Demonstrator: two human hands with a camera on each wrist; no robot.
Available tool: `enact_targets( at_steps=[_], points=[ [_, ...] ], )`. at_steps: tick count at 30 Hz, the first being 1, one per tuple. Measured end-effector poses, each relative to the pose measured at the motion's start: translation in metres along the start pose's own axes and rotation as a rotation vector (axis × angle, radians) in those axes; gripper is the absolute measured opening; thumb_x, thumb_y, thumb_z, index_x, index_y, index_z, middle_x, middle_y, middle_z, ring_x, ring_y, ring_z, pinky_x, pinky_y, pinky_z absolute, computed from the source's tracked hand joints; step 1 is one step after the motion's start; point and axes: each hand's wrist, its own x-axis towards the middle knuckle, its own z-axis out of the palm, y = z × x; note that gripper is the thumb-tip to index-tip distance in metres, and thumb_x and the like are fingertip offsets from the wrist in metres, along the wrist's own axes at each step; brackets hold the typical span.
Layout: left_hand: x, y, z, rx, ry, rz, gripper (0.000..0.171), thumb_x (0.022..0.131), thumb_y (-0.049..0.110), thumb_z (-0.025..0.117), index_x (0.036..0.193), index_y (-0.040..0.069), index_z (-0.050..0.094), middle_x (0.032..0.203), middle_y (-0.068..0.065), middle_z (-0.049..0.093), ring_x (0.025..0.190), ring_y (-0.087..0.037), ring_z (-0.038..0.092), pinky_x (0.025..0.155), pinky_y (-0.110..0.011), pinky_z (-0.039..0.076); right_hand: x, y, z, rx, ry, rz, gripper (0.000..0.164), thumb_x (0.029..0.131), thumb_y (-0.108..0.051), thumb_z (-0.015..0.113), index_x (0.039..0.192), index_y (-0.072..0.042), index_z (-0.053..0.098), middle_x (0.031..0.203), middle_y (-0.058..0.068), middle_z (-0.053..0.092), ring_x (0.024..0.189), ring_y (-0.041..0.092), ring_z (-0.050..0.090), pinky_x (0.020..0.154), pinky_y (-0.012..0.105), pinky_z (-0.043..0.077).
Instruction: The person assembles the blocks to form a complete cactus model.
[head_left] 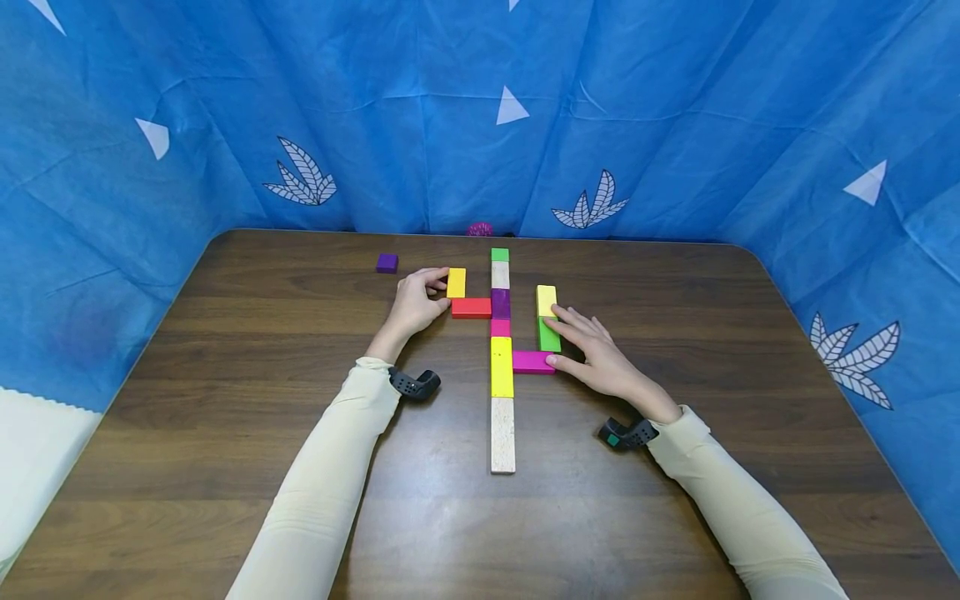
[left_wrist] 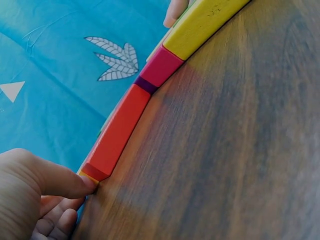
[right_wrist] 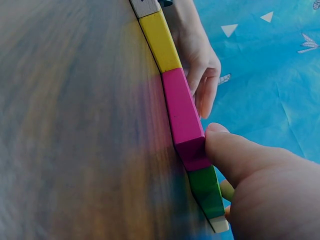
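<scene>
In the head view, my left hand [head_left: 417, 302] is beside a yellow block [head_left: 456, 283]. Its index fingertip touches that block's left side, and the thumb rests by the corner where it meets a red block [head_left: 471, 308]. My right hand [head_left: 600, 354] has its thumb on the end of a magenta block [head_left: 531, 362]. The fingers of that hand lie stretched along the right side of a green block [head_left: 549, 334] and a pale yellow block [head_left: 547, 301]. Between the hands runs a straight row of blocks, with a long yellow block [head_left: 502, 367] and a whitish block [head_left: 503, 435] at its near end.
A loose purple block [head_left: 387, 263] lies left of the row, near the far edge of the brown wooden table [head_left: 225, 400]. Blue patterned cloth [head_left: 420, 117] hangs behind the table and along its sides. Dark bands [head_left: 415, 384] are worn on both wrists.
</scene>
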Motion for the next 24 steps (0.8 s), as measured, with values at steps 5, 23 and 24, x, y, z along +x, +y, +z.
enact_targets(
  at_steps=[5, 23, 24],
  points=[
    [0.0, 0.001, 0.0, 0.003, -0.002, 0.0, 0.054, 0.08, -0.004, 0.07, 0.132, -0.004, 0.058, 0.128, -0.02, 0.062, 0.104, -0.031, 0.065, 0.093, -0.04, 0.052, 0.0, 0.0, 0.0, -0.002, 0.002, -0.001, 0.064, 0.094, -0.034, 0.065, 0.15, -0.015, 0.041, 0.162, 0.009, 0.026, 0.151, 0.035, 0.017, 0.119, 0.062, 0.003],
    [0.001, 0.001, -0.015, -0.015, 0.092, 0.009, 0.049, 0.08, 0.0, 0.068, 0.128, -0.001, 0.063, 0.121, -0.018, 0.064, 0.098, -0.031, 0.065, 0.086, -0.042, 0.054, -0.001, 0.001, 0.0, 0.005, 0.007, -0.015, 0.064, 0.094, -0.033, 0.065, 0.15, -0.014, 0.041, 0.162, 0.009, 0.025, 0.151, 0.035, 0.017, 0.119, 0.062, 0.002],
    [0.001, 0.0, -0.02, -0.025, 0.139, 0.011, 0.047, 0.079, 0.001, 0.067, 0.126, 0.0, 0.064, 0.119, -0.019, 0.064, 0.097, -0.031, 0.064, 0.086, -0.042, 0.054, -0.001, 0.001, 0.0, 0.006, 0.007, -0.017, 0.064, 0.094, -0.032, 0.065, 0.15, -0.014, 0.041, 0.162, 0.009, 0.026, 0.151, 0.035, 0.016, 0.119, 0.062, 0.002]
  ],
)
